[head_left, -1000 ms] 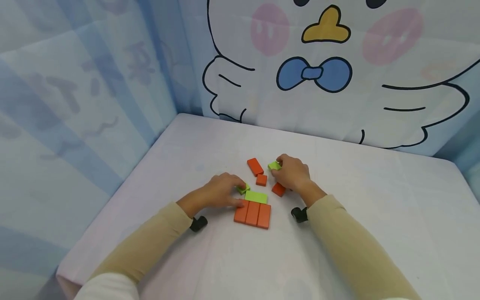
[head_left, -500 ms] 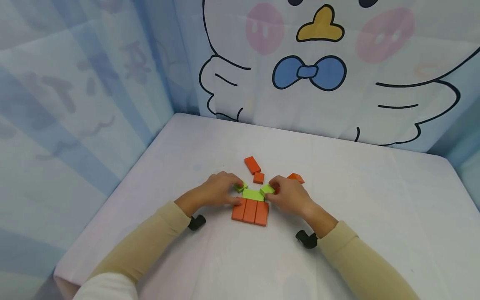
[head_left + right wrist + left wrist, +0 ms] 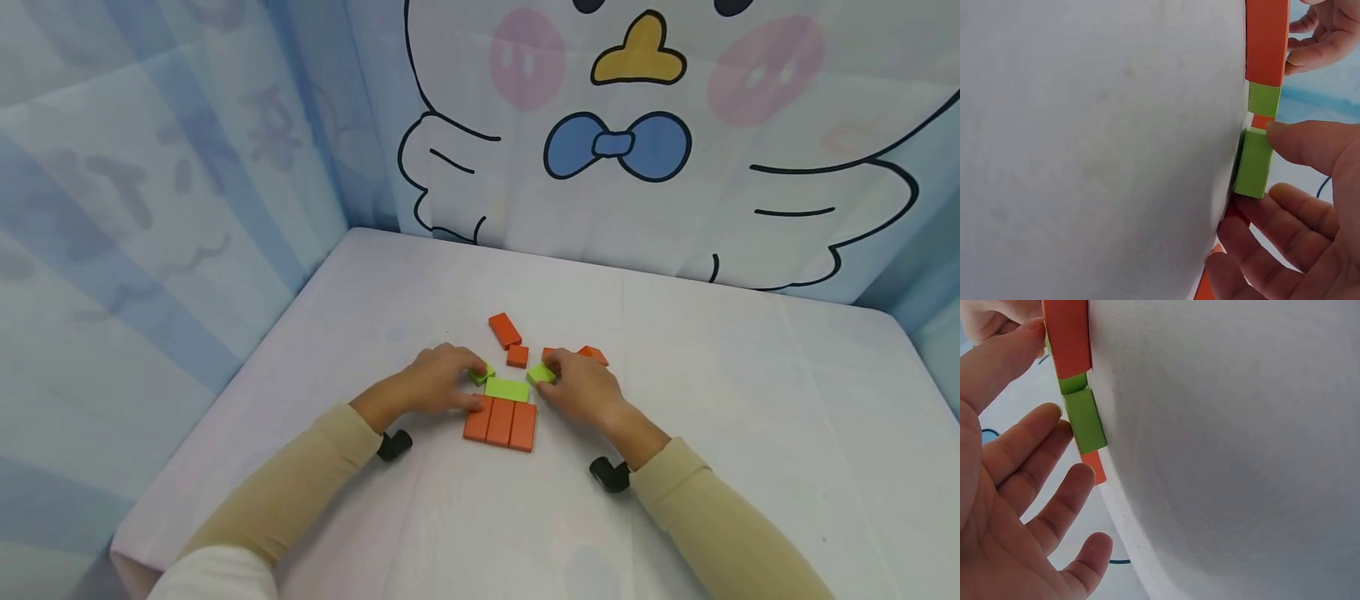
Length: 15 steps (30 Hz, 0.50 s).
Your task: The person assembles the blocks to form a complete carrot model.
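Three orange rectangular blocks (image 3: 500,422) lie side by side on the table, with a light green rectangular block (image 3: 507,389) across their far ends. My left hand (image 3: 431,379) rests its thumb on the leftmost orange block, and its fingertips touch a small green block (image 3: 1085,420) left of the green rectangle. The fingers of that hand are loosely spread in the left wrist view. My right hand (image 3: 587,390) pinches another green block (image 3: 1254,164) between thumb and fingertip, just right of the green rectangle and apart from it.
Behind the green rectangle lie an orange rectangle (image 3: 505,330) and a small orange block (image 3: 517,356). An orange wedge-like block (image 3: 593,355) and a partly hidden orange block (image 3: 549,353) sit beyond my right hand. A printed cloth (image 3: 622,217) hangs behind the table.
My right hand brought its green block from the back toward the green rectangle, then shifted it slightly away to the right. The left hand has stayed in place.
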Each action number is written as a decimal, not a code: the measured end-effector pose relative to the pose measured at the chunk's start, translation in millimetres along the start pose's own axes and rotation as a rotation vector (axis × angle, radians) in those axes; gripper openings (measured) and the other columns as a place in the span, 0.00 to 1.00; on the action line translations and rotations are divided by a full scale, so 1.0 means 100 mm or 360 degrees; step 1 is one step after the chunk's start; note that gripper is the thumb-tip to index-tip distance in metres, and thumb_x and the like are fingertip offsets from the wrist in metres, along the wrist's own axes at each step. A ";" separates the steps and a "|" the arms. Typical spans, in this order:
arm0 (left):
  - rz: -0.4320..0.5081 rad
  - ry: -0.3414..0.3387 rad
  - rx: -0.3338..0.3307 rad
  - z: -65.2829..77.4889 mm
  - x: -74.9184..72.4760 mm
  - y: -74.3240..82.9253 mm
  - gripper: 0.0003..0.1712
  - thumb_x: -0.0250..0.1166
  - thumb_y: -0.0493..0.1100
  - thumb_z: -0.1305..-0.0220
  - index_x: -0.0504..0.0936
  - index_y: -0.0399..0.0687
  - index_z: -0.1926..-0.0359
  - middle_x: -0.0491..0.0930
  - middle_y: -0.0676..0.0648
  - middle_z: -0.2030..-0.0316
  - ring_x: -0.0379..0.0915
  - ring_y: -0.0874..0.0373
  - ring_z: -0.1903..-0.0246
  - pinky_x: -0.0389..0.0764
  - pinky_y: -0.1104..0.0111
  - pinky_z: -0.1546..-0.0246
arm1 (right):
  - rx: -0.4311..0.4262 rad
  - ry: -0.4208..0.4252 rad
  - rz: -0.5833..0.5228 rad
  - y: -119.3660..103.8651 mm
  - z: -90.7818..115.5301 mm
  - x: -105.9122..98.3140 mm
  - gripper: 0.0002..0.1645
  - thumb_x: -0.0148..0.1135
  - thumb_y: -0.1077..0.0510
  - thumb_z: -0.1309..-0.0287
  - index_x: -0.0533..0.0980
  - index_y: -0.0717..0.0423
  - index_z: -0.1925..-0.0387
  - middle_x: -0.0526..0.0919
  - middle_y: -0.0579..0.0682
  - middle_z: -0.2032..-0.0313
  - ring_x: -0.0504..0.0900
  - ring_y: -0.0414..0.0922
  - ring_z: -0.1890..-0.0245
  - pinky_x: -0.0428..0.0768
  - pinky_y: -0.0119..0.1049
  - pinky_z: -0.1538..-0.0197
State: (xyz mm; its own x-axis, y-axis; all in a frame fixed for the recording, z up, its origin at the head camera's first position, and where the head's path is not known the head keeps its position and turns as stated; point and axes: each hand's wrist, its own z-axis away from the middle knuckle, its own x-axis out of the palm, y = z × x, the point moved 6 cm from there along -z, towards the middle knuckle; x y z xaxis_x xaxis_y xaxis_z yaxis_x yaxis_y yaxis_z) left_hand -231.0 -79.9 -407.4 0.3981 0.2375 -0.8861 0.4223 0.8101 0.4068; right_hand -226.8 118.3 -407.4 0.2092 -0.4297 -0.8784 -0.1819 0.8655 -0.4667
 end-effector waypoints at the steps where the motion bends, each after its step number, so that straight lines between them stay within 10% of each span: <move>1: 0.0001 0.0002 0.0002 0.00 0.00 0.00 0.28 0.73 0.54 0.38 0.81 0.50 0.40 0.78 0.52 0.43 0.68 0.51 0.41 0.67 0.51 0.40 | 0.0001 -0.0006 0.0011 0.00 0.00 0.00 0.28 0.64 0.51 0.36 0.75 0.63 0.39 0.82 0.54 0.50 0.79 0.50 0.52 0.78 0.50 0.47; 15: 0.0007 0.0008 -0.0011 -0.01 0.02 -0.01 0.28 0.73 0.54 0.38 0.80 0.50 0.40 0.78 0.52 0.42 0.67 0.51 0.40 0.67 0.52 0.39 | -0.0026 -0.0038 0.0044 -0.03 0.03 0.01 0.24 0.65 0.53 0.37 0.77 0.62 0.43 0.83 0.54 0.52 0.80 0.50 0.54 0.79 0.50 0.51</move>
State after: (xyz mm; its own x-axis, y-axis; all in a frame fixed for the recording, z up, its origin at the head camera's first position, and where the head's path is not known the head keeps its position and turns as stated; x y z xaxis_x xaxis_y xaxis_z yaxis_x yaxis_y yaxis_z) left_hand -231.7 -80.0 -410.0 0.3958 0.2439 -0.8854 0.4150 0.8125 0.4094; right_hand -222.9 116.3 -406.2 0.2268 -0.3990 -0.8885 -0.2038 0.8726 -0.4439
